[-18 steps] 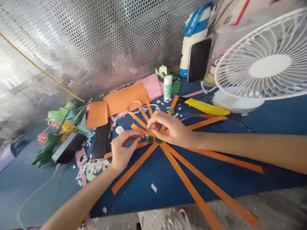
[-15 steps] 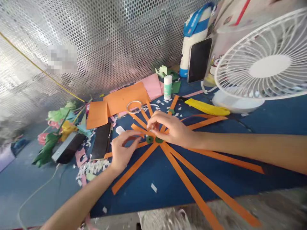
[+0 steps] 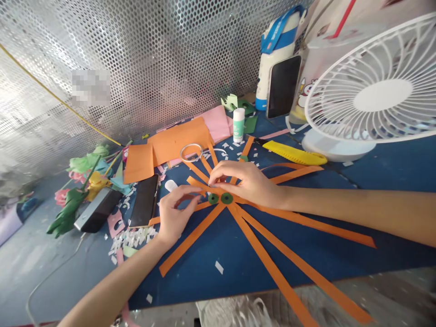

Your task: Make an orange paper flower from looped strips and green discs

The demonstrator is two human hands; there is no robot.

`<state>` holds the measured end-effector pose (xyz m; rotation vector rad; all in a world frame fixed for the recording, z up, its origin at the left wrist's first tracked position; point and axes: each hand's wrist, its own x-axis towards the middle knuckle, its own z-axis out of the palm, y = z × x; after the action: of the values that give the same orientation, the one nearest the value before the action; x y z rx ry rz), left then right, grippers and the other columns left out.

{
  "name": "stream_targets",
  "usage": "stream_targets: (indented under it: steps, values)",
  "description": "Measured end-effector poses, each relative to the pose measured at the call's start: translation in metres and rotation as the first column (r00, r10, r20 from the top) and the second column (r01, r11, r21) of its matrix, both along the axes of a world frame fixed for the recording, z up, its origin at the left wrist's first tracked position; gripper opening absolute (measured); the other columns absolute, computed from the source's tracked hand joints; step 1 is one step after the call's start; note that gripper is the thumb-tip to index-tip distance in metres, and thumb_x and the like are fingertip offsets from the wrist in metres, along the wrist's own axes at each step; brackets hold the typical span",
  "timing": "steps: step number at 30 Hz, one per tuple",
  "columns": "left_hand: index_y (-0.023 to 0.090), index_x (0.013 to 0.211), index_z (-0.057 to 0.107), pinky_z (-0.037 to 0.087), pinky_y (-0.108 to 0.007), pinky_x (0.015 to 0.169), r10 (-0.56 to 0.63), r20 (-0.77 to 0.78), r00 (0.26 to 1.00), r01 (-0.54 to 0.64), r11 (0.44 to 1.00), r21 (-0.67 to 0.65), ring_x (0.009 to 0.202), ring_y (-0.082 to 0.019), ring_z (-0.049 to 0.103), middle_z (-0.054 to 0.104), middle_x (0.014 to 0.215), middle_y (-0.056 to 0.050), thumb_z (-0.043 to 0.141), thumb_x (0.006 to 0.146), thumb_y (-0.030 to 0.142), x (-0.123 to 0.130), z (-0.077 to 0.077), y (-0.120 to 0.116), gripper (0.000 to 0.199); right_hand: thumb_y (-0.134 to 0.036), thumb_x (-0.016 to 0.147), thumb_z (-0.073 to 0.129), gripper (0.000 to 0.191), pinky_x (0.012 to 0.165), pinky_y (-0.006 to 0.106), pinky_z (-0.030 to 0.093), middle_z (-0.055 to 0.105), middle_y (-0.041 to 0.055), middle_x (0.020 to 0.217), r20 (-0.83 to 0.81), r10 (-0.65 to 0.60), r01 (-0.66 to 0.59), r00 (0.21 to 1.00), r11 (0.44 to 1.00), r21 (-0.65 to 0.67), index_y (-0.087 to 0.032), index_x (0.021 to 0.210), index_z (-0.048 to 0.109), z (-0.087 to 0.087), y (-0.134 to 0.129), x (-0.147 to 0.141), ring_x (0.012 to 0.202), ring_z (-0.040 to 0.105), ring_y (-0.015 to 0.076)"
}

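My left hand (image 3: 175,213) is curled with thumb and forefinger tips pressed close together, just left of two dark green paper discs with dark centres. The left disc (image 3: 213,198) and the larger right disc (image 3: 226,198) lie where several orange paper strips (image 3: 269,247) meet and fan out. Over the far side of that meeting point, my right hand (image 3: 255,184) makes a pinch, thumb against forefinger. Whatever either pinch holds is too small to make out. Beyond my hands a thin pale ring (image 3: 191,152) lies over the strips and orange paper.
Behind are orange sheets (image 3: 180,141), a glue stick (image 3: 239,125) and a yellow cutter (image 3: 294,153). To the left lie a phone (image 3: 144,200), white paper scraps (image 3: 136,238) and paper flowers (image 3: 70,204). A white fan (image 3: 383,95), bottle (image 3: 277,54) and propped phone (image 3: 284,86) stand right.
My right hand has shifted slightly up and away, uncovering more of the right green disc, and its fingers have flattened a little. My left hand stays almost in place.
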<state>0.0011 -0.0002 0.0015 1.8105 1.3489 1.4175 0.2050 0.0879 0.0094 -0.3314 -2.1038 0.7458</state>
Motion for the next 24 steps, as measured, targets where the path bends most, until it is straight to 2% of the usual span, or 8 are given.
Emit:
stream_targets:
  steps: [5,9,18,24]
  values:
    - [0.019,0.093,0.074,0.062,-0.023,0.076,0.006,-0.007,1.000,-0.006,1.000,0.001,0.076,-0.013,0.073,0.075,0.089,-0.002,0.067,0.084,0.012,-0.0002,0.0004,-0.0006,0.013,-0.023,0.094,0.057,0.008,0.080,0.024,0.060,0.072,0.0030,0.095,-0.016,0.038,-0.040,0.999,0.982,-0.186,-0.020,0.092,0.064,-0.0011,-0.0010,-0.0006,0.087,0.071,0.0134]
    - [0.020,0.093,0.074,0.062,-0.022,0.076,0.004,-0.004,1.000,-0.004,1.000,-0.004,0.077,-0.013,0.072,0.075,0.090,-0.001,0.067,0.084,0.012,-0.0008,0.0012,-0.0015,0.014,-0.024,0.090,0.063,0.005,0.077,0.023,0.060,0.073,0.0014,0.089,-0.029,0.050,-0.056,0.998,0.964,-0.259,-0.019,0.089,0.063,-0.0007,-0.0014,0.0003,0.085,0.073,0.0139]
    - [0.020,0.093,0.074,0.061,-0.022,0.076,-0.001,0.010,1.000,0.001,1.000,-0.016,0.079,-0.013,0.072,0.075,0.090,-0.002,0.066,0.085,0.013,-0.0005,-0.0003,-0.0010,0.013,-0.022,0.087,0.068,0.007,0.068,0.022,0.056,0.068,0.0006,0.086,-0.032,0.069,-0.073,0.997,0.978,-0.194,-0.019,0.090,0.063,-0.0024,0.0015,0.0000,0.077,0.066,0.0114]
    - [0.019,0.093,0.074,0.062,-0.023,0.076,0.003,-0.009,1.000,-0.003,1.000,-0.011,0.077,-0.013,0.072,0.075,0.090,-0.002,0.066,0.086,0.014,-0.0001,0.0012,-0.0013,0.012,-0.021,0.091,0.063,0.003,0.065,0.023,0.052,0.065,0.0018,0.086,-0.051,0.055,-0.059,0.997,0.994,-0.091,-0.019,0.092,0.063,-0.0032,0.0048,-0.0011,0.074,0.062,0.0111]
